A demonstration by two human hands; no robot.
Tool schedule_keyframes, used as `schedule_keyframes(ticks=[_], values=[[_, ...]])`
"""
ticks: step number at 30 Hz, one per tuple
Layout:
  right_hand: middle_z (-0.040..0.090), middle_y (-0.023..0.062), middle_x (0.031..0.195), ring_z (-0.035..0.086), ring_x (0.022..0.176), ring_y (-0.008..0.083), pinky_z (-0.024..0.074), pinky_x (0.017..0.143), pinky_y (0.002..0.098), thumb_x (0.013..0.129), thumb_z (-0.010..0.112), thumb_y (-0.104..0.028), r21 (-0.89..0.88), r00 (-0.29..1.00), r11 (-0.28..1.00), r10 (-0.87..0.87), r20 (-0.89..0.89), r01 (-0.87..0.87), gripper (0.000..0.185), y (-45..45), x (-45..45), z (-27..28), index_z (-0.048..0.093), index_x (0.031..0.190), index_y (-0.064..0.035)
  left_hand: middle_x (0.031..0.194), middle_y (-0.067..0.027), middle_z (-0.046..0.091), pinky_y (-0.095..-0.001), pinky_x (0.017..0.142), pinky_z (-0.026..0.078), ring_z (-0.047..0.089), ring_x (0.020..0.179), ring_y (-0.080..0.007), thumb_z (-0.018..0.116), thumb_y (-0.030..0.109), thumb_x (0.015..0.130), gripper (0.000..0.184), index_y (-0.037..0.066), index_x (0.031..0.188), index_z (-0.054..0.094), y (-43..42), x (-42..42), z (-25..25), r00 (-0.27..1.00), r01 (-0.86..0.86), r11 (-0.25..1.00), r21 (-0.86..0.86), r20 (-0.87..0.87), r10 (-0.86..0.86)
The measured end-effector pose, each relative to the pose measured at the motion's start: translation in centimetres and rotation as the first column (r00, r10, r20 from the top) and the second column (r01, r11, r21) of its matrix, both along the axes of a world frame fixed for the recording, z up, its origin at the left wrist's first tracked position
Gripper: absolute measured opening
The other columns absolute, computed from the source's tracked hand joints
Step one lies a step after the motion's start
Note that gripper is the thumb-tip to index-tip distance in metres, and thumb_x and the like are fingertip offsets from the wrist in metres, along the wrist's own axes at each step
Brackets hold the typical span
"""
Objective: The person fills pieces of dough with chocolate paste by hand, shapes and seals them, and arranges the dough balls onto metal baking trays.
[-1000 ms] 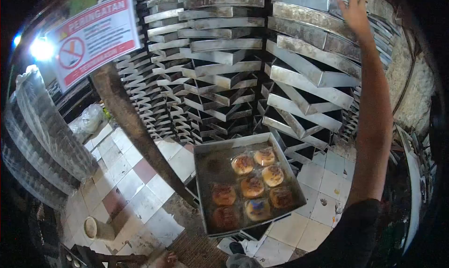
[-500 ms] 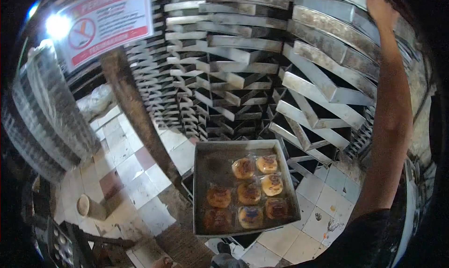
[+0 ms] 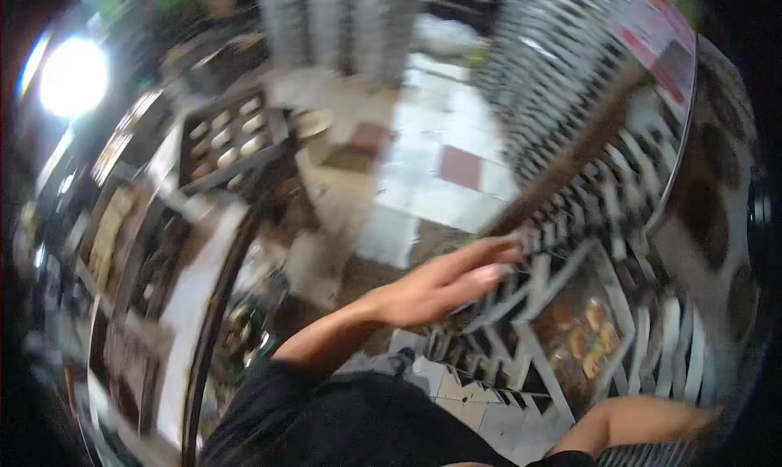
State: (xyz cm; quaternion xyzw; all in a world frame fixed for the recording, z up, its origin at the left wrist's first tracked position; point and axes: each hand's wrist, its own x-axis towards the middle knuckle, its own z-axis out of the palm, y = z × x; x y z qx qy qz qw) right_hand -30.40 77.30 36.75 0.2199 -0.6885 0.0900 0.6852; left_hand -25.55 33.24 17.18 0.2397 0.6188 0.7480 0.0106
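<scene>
The tray [image 3: 544, 372] of buns [image 3: 592, 363] lies between the hands — to the right of the left hand [image 3: 432, 293], open with fingers extended, and up and left of the right hand [image 3: 680, 420], too blurred to tell its grip.

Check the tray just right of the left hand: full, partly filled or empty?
Partly filled: several browned buns lie in the tray, with bare bottom visible beside them. Blur prevents an exact count.

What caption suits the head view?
Motion-blurred head view: open left hand extended near a tray of buns, tiled floor beyond.
</scene>
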Motion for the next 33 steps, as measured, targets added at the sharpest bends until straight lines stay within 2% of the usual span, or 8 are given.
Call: schedule_keyframes(ticks=[4,7,12,13,14,19,27,33], values=[[0.051,0.0129,0.111,0.048,0.099,0.0260,0.0396,0.089,0.0434,0.103,0.060,-0.031,-0.417,0.875,0.870,0.396,0.279,-0.261,0.030,-19.1,-2.4,-12.9,0.052,0.114,-0.0052,0.157,-0.0280,0.041,-0.0405,0.108,0.047,0.055,0.133,-0.0290,0.033,0.060,0.110,0.085,-0.001,0.165,0.009,-6.5,6.0,0.9,0.989,-0.143,0.977,0.156,0.058,0.135],[0.050,0.0164,0.126,0.048,0.113,0.0286,0.0379,0.099,0.0453,0.104,0.058,-0.038,-0.553,0.778,0.762,0.556,0.293,-0.336,0.041,-29.4,-2.5,-16.2,0.051,0.126,-0.0048,0.122,-0.0143,0.061,-0.0328,0.100,0.049,0.059,0.115,-0.0204,0.062,0.022,0.104,0.063,-0.001,0.154,0.032,-11.1,11.5,-1.9,0.918,-0.390,0.841,0.375,0.229,0.324],[0.049,0.0221,0.149,0.049,0.136,0.0329,0.0349,0.117,0.0485,0.105,0.055,-0.050,-0.621,0.877,0.754,0.428,0.217,-0.214,0.062,-43.0,-4.4,-16.4,0.049,0.147,-0.0042,0.136,-0.0089,0.057,-0.0340,0.110,0.043,0.054,0.125,-0.0177,0.052,-0.003,0.088,0.071,0.002,0.157,0.034,-18.8,16.1,-7.3,0.688,-0.724,0.512,0.462,0.446,0.572],[0.049,0.0232,0.154,0.049,0.141,0.0338,0.0343,0.120,0.0492,0.106,0.054,-0.052,-0.646,0.770,0.733,0.533,0.350,-0.213,0.066,-46.6,-4.1,-18.0,0.049,0.151,-0.0041,0.139,-0.0185,0.055,-0.0346,0.104,0.046,0.057,0.120,-0.0222,0.051,-0.001,0.087,0.078,0.001,0.162,0.026,-20.1,15.3,-8.6,0.547,-0.827,0.416,0.379,0.371,0.750],[0.038,0.0190,0.164,0.037,0.151,0.0330,0.0196,0.126,0.0475,0.103,0.055,-0.059,-0.883,0.206,0.462,0.875,0.438,-0.085,0.079,-50.4,-2.0,-22.0,0.038,0.161,-0.0073,0.141,-0.0211,0.054,-0.0356,0.105,0.046,0.057,0.121,-0.0239,0.052,-0.001,0.087,0.083,0.001,0.164,0.020,-22.2,14.6,-10.7,0.444,-0.885,0.357,0.298,0.311,0.840],[0.062,0.0128,0.123,0.059,0.112,0.0226,0.0454,0.098,0.0370,0.101,0.063,-0.030,-0.907,-0.863,0.403,0.493,0.107,0.118,0.037,-66.3,6.0,-33.8,0.058,0.125,-0.0015,0.139,-0.0329,0.057,-0.0385,0.107,0.046,0.061,0.124,-0.0402,0.050,0.000,0.084,0.095,-0.002,0.166,0.001,-32.1,14.0,-12.7,0.047,-0.999,0.046,0.009,0.264,0.963],[0.069,0.0113,0.104,0.068,0.097,0.0271,0.0547,0.087,0.0417,0.089,0.058,-0.015,-0.746,-0.888,0.510,0.388,-0.245,0.429,0.023,-79.6,-0.3,-40.0,0.066,0.106,-0.0009,0.144,-0.0311,0.053,-0.0406,0.114,0.040,0.055,0.131,-0.0380,0.061,0.016,0.094,0.087,0.002,0.165,0.013,-41.9,10.6,-16.7,-0.304,-0.870,-0.130,-0.475,0.310,0.901],[0.068,0.0102,0.097,0.069,0.087,0.0270,0.0580,0.081,0.0396,0.083,0.063,-0.017,-0.677,-0.900,0.629,0.420,-0.116,0.381,0.025,-84.4,-2.6,-38.6,0.062,0.103,-0.0013,0.120,-0.0292,0.070,-0.0432,0.094,0.054,0.070,0.111,-0.0379,0.066,0.039,0.101,0.055,-0.006,0.133,0.062,-46.9,17.9,-10.2,-0.140,-0.818,0.058,-0.572,0.296,0.945]])
